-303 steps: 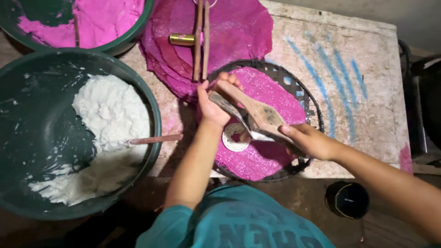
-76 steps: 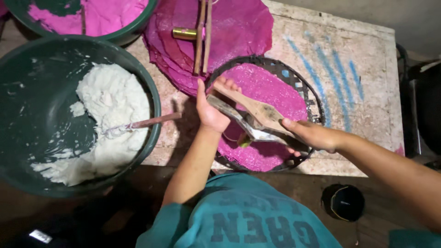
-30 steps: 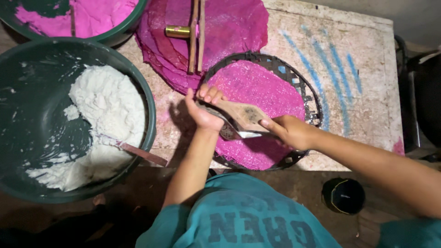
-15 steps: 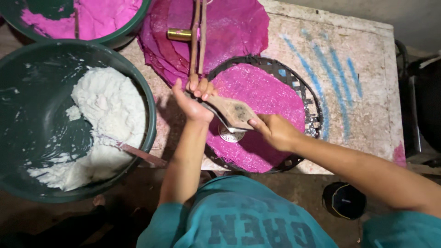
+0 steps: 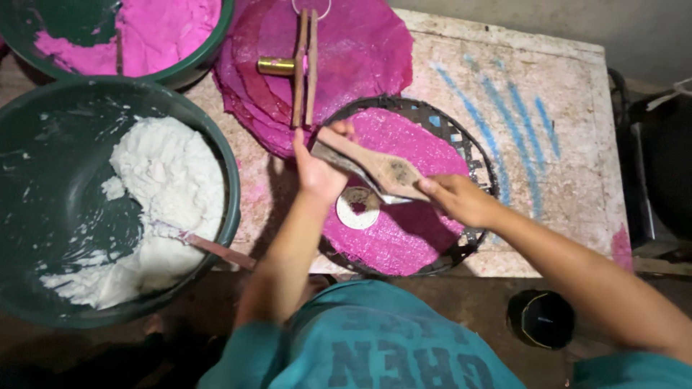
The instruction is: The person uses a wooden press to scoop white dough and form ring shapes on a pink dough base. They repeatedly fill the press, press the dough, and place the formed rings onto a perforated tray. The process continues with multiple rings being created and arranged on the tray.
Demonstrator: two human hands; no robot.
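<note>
Your left hand closes its grip around one end of a flat, worn wooden paddle, and your right hand pinches the other end, so the paddle hangs level between them. It sits just above the round dark woven tray, which is your landmark on the pale stone worktop. A bright pink sheet covers the tray, and a small white ring-shaped disc lies on the sheet directly under the paddle, near your left wrist. Beyond the tray, partly overlapped by its far rim, lies a stack of thin pink round sheets with two wooden sticks and a short brass cylinder resting on it. Left of the tray stands a large dark green basin of white dough with a thin stick poking out over its rim. Farther back and left of the tray, a second green basin holds pink dough. Blue chalk streaks mark the worktop to the right of the tray.
</note>
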